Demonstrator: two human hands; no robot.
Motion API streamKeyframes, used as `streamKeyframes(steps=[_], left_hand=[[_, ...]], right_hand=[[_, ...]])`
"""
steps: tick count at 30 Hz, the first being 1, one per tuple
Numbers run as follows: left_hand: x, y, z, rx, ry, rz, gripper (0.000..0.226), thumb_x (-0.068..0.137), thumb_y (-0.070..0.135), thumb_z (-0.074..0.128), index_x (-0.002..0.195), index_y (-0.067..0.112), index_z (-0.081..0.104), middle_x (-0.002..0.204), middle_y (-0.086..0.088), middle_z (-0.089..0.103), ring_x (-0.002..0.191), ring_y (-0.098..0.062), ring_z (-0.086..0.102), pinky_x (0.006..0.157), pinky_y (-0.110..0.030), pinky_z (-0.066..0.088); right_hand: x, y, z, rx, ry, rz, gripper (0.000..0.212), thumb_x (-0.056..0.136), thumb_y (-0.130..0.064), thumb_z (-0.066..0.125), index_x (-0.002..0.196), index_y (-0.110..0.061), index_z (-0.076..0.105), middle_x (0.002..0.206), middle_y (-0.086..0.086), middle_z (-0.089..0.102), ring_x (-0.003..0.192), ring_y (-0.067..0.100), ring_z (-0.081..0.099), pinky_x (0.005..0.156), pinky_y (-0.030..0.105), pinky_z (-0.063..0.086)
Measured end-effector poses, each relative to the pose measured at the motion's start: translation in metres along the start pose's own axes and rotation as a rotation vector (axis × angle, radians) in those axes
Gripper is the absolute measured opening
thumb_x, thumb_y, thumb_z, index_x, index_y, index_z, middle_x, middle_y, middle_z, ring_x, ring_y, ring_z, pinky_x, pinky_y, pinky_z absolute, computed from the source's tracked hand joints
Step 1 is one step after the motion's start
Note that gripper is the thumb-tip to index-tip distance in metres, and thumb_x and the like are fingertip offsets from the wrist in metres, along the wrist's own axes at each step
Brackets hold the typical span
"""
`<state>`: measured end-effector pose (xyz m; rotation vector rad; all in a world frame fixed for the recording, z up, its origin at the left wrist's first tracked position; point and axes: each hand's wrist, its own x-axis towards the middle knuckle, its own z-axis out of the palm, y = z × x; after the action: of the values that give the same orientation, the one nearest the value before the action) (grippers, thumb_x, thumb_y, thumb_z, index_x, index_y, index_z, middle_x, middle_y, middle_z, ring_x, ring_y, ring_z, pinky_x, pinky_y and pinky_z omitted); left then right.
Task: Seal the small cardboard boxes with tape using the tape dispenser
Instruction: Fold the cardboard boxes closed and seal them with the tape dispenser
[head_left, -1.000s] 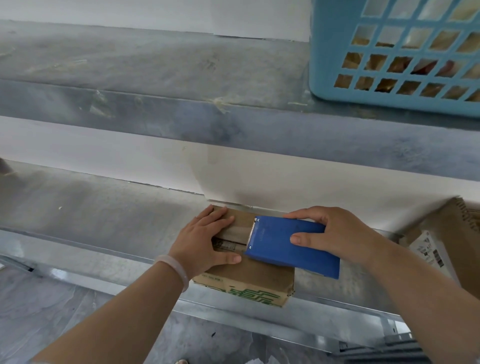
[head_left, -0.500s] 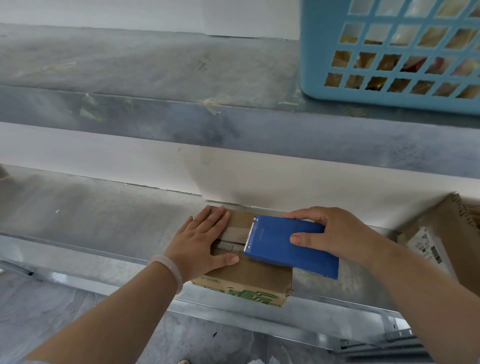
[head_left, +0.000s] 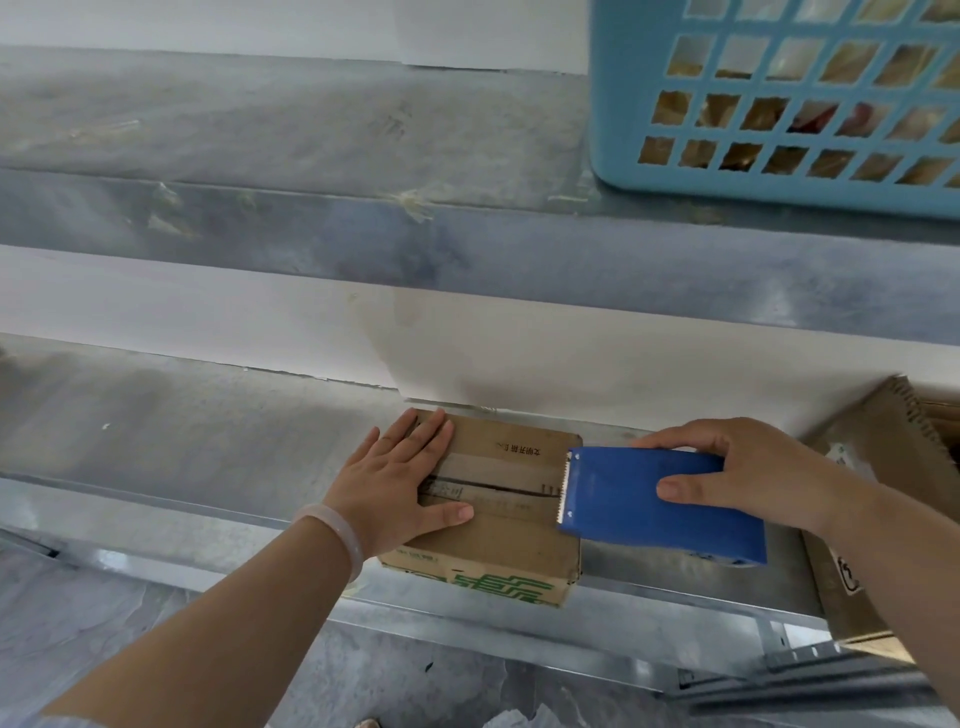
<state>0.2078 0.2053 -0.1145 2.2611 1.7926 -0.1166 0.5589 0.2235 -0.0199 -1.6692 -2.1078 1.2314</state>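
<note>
A small cardboard box (head_left: 511, 540) with green print on its front sits on the lower metal shelf (head_left: 182, 447). A strip of clear tape runs along its top seam. My left hand (head_left: 400, 480) lies flat, fingers spread, on the box's left half. My right hand (head_left: 737, 475) grips the blue tape dispenser (head_left: 660, 512), whose toothed blade stands at the box's right edge, with the tape stretched from it across the lid.
A light blue plastic basket (head_left: 639, 93) with goods inside stands on the upper shelf at the right. A larger open cardboard box (head_left: 862, 452) sits at the right end of the lower shelf. The grey floor shows below the shelf edge.
My right hand has drawn the dispenser to the right, from the middle of the lid to its right edge, laying tape along the seam. My left hand stays pressed on the left half.
</note>
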Motion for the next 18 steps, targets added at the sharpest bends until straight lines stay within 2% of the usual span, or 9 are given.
streamKeyframes(steps=[3,9,12,14,15,18], left_hand=[[0.000,-0.001,0.001,0.003,0.003,0.002,0.102,0.066,0.093,0.013,0.147,0.042,-0.021,0.153,0.024,-0.025,0.142,-0.003,-0.026,0.119,-0.037,-0.010],[0.000,-0.012,-0.008,0.043,-0.019,0.000,0.104,0.061,0.094,0.010,0.147,0.042,-0.018,0.155,0.021,-0.022,0.141,-0.001,-0.025,0.119,-0.039,-0.013],[0.000,-0.011,-0.020,0.085,0.027,0.007,0.108,0.064,0.093,0.021,0.153,0.036,-0.003,0.160,0.018,-0.009,0.145,-0.003,-0.016,0.119,-0.041,-0.012],[0.003,0.006,-0.021,0.089,0.126,0.099,0.098,0.071,0.086,0.026,0.153,0.035,0.009,0.161,0.015,0.004,0.147,-0.006,-0.005,0.120,-0.040,-0.008],[0.005,0.017,-0.019,0.072,0.143,0.152,0.093,0.075,0.084,0.027,0.153,0.037,0.009,0.161,0.015,0.006,0.148,-0.008,-0.002,0.120,-0.039,-0.007],[0.010,0.039,-0.007,0.059,0.071,0.192,0.087,0.077,0.085,0.016,0.150,0.043,-0.006,0.160,0.015,-0.012,0.147,-0.008,-0.013,0.120,-0.044,-0.007]], right_hand=[[-0.005,0.009,0.002,0.024,0.022,0.031,0.032,0.075,-0.044,0.076,0.102,-0.055,0.063,0.102,-0.025,0.068,0.085,-0.009,0.064,0.073,0.015,0.050],[-0.004,0.004,0.017,0.076,0.060,-0.005,0.034,0.071,-0.049,0.076,0.102,-0.052,0.065,0.101,-0.026,0.068,0.085,-0.009,0.063,0.066,0.011,0.050],[-0.002,0.000,0.025,0.091,0.064,-0.016,0.030,0.076,-0.042,0.077,0.102,-0.051,0.065,0.100,-0.026,0.068,0.085,-0.009,0.063,0.071,0.012,0.052],[-0.002,0.000,0.029,0.102,0.059,-0.021,0.029,0.077,-0.040,0.077,0.103,-0.050,0.066,0.101,-0.027,0.067,0.085,-0.010,0.063,0.070,0.011,0.051],[-0.002,0.000,0.030,0.112,0.054,-0.021,0.029,0.078,-0.040,0.076,0.104,-0.049,0.066,0.101,-0.027,0.067,0.085,-0.010,0.062,0.069,0.009,0.050],[-0.002,0.001,0.032,0.131,0.050,-0.010,0.031,0.078,-0.041,0.076,0.106,-0.049,0.066,0.102,-0.027,0.066,0.086,-0.010,0.062,0.070,0.010,0.051]])
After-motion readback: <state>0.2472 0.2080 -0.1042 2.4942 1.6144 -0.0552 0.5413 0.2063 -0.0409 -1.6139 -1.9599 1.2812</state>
